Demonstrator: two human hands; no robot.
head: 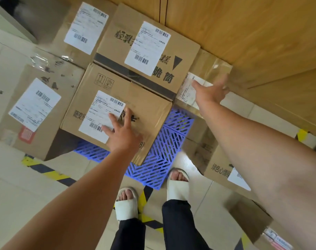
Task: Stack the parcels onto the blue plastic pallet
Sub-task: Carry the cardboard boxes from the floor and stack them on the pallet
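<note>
A blue plastic pallet [159,152] lies on the floor, partly covered by cardboard parcels. A near parcel [146,109] with a white label sits on top of the stack; my left hand [122,131] rests flat on it, fingers spread. Behind it lies a second parcel [117,42] with black print and a label. To the right, a lower parcel [210,67] wrapped in clear tape stands at the pallet's far right; my right hand [212,92] reaches over its label with fingers extended.
More parcels lie around: one at the left [45,127], one at the back left [63,42], one at the right by my leg [218,168], a small one at lower right [249,215]. A wooden wall [244,33] stands behind. Yellow-black tape [50,172] marks the floor. My sandalled feet [177,184] stand at the pallet's edge.
</note>
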